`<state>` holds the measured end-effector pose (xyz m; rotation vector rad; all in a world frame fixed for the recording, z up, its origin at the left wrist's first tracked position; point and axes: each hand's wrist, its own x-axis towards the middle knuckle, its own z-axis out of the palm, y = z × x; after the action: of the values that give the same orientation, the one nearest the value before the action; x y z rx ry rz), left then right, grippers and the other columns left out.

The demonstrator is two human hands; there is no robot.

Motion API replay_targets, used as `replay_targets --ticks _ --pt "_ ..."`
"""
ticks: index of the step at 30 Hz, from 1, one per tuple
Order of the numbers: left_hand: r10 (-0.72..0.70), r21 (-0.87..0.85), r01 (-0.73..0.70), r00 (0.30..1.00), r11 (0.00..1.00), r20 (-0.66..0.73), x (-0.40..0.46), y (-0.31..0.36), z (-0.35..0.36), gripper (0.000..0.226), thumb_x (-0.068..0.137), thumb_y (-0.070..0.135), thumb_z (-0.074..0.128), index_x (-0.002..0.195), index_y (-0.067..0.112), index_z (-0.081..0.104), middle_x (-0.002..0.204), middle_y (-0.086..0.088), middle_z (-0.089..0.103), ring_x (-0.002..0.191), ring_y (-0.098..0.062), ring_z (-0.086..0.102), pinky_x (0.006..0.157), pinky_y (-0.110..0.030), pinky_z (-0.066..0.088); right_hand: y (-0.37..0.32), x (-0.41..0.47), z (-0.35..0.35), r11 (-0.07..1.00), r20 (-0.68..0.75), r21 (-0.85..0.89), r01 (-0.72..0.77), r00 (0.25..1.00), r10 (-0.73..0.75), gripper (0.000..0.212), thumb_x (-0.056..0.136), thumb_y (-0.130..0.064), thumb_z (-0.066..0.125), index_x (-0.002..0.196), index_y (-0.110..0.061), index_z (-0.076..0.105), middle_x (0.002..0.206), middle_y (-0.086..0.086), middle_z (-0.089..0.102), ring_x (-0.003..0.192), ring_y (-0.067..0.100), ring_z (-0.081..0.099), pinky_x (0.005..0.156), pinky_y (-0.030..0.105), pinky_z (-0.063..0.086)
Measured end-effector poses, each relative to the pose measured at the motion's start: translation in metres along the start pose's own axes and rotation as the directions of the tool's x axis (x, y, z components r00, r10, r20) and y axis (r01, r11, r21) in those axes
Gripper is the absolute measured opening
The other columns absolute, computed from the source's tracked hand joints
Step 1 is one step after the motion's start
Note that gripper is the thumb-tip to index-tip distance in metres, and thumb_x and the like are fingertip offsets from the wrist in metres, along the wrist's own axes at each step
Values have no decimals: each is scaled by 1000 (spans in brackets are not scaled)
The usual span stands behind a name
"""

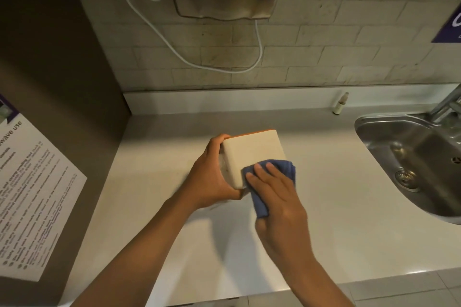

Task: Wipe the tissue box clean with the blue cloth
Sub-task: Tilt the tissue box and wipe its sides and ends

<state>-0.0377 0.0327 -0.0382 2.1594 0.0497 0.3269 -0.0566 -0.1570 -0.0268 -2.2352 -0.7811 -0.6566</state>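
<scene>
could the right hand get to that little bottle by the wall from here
Probably yes. The bottle stands alone on the counter by the wall, with bare counter between it and the right hand. That hand presses the cloth on the box, though.

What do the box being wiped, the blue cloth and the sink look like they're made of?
The tissue box looks like smooth, matte cream plastic with rounded corners and an orange edge; it could be coated wood. The blue cloth looks like soft ribbed fabric, probably microfibre. The sink is brushed metal, likely stainless steel, judging by its grey sheen and reflections.
</scene>
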Motion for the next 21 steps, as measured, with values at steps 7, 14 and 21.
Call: replay_targets --ticks 7,14,21 --pt "-10 10 11 1000 1000 -10 1 0 3 117 46 58 89 143 36 30 138 20 45 117 2 50 92 -12 45 8 39 0 978 -58 31 -208 976 209 53 71 18 62 118 -4 68 127 11 62 127 29 51 102 41 45" --pt "-31 33 30 999 999 16 1 2 2 112 47 58 90 139 45 27 134 21 48 117 -3 53 90 -19 52 7 6 -2 999 -25 21 -31 999 32 31 90 -4 60 119 -6 67 131 7 60 129 23 50 107 36 41" --pt "-10 57 9 1000 998 17 6 1 1 118 47 55 92 144 37 27 139 14 47 120 -11 53 96 -31 52 -1 53 6 979 27 29 -201 979 200 53 74 14 61 124 -5 64 132 11 58 130 29 48 103 41 44"
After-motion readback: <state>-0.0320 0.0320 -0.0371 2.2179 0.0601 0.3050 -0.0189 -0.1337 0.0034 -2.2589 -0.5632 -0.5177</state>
